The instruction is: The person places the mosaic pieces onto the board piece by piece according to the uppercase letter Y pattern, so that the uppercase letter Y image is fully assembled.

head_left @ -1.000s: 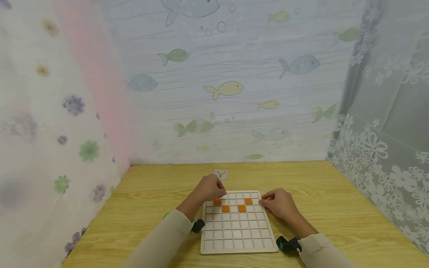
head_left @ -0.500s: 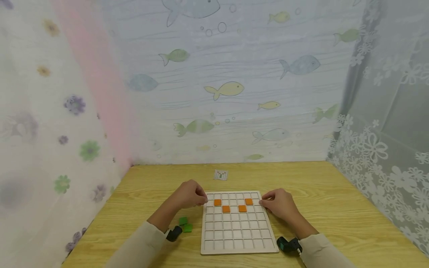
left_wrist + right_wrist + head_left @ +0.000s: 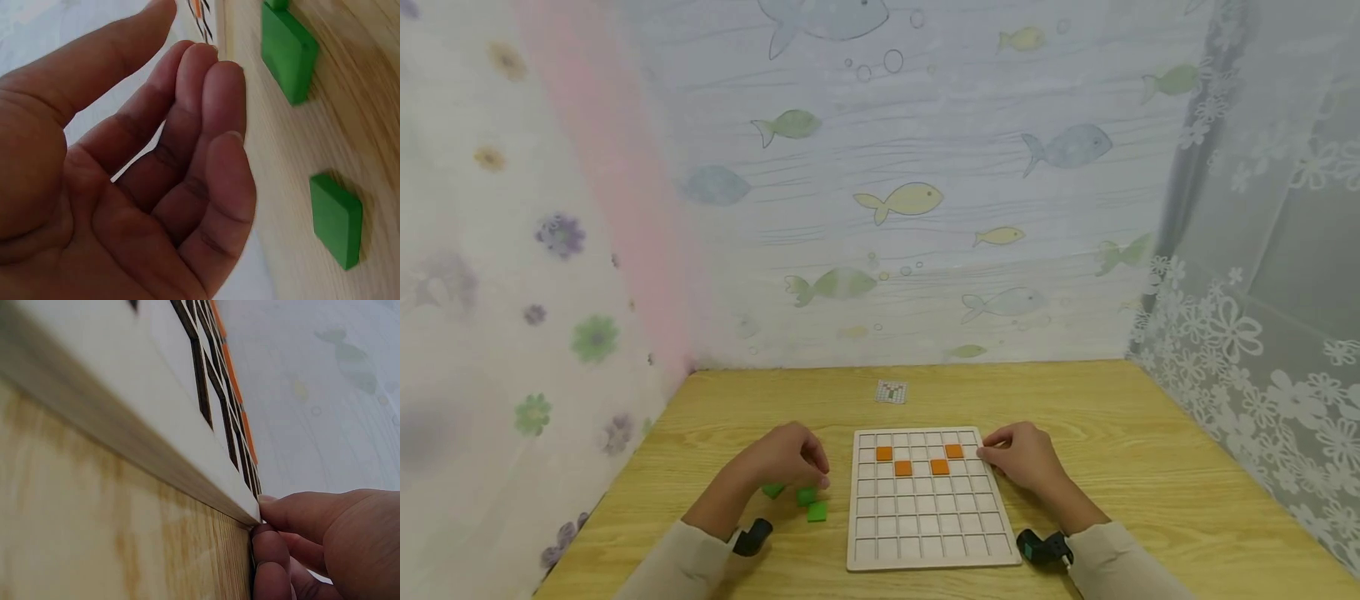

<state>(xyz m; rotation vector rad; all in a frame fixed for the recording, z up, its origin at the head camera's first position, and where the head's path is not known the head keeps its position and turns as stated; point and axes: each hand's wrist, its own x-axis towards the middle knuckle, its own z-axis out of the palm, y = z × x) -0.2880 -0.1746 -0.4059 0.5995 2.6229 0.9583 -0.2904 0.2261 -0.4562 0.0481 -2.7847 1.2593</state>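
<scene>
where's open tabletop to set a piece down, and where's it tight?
Bare table lies right of the right hand, and behind the grid board on both sides of the small card. It is crowded left of the board: the left hand hovers over three green tiles.

The grid board is finished in pale cream, ruled into square cells. Four orange tiles are seated in its upper rows. Three green tiles are laid on the light yellow wood-grain table. The backdrop is printed with yellow, green and blue fish. Both sleeves are beige.
</scene>
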